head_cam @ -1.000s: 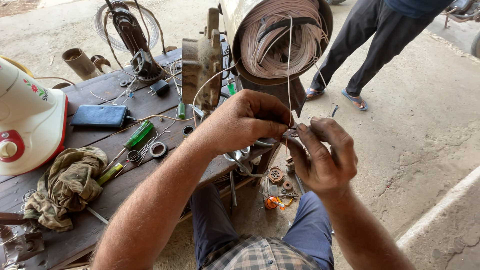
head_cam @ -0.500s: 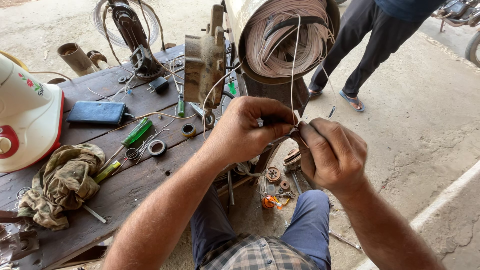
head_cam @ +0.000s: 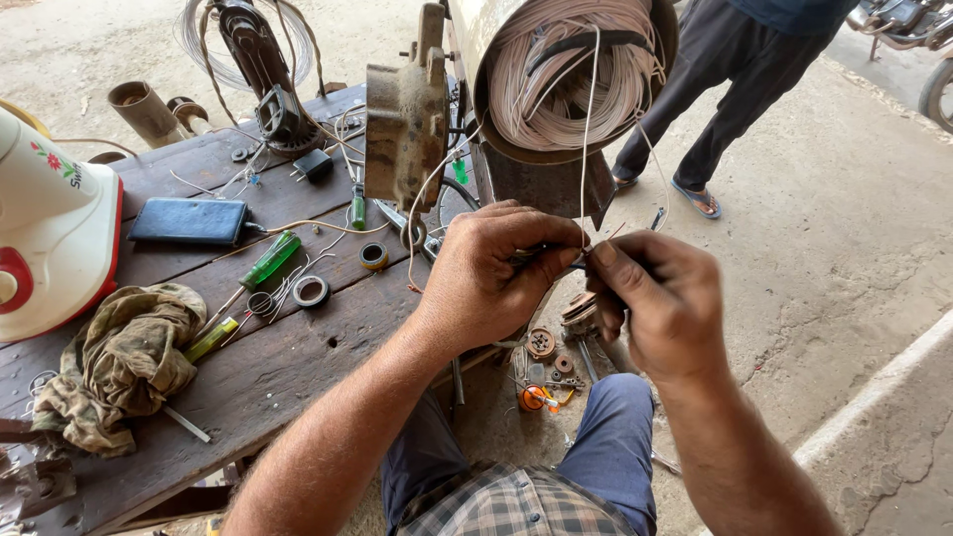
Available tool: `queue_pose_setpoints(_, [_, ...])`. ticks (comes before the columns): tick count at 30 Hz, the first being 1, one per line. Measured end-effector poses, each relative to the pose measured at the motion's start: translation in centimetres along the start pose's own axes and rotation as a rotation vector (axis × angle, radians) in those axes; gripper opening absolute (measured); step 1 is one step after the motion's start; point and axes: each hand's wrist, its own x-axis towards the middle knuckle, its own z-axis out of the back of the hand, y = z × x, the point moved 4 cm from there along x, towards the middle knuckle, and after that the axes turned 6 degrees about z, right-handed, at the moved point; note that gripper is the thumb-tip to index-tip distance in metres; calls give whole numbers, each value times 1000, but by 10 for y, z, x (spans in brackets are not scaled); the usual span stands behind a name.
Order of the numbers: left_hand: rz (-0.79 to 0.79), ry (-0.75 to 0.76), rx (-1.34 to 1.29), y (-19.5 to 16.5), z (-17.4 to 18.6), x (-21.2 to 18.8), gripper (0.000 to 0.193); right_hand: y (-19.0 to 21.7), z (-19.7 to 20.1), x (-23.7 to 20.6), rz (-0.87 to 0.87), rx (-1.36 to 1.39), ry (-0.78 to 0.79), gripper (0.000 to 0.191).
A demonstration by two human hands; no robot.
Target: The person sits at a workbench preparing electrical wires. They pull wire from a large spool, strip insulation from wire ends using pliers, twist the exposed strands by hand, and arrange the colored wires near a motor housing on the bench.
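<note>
Below the wire coil [head_cam: 571,84], left hand [head_cam: 496,273] and right hand [head_cam: 665,303] pinched one thin strand [head_cam: 586,149] taut, fingers clenched for control.

Bare forearms and hands, no sleeves showing, a checked shirt, blue trousers below.

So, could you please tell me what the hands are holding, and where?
Both the left hand and right hand pinch a thin pale wire at its lower end, below the coil.
</note>
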Motion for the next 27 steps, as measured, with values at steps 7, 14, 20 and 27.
queue_pose_setpoints(7, [8,24,-35,4,0,1,12,38,-3,14,1040,-819,15,24])
queue_pose_setpoints(14, [-25,2,-21,1,-1,1,13,44,-6,11,941,-773,145,13])
queue_pose_setpoints(20, [4,-28,38,-2,-4,1,15,0,-16,-1,89,58,-67,12])
queue_pose_setpoints(27, [51,17,-9,1,-4,3,17,-8,-22,-3,-127,388,-141,14])
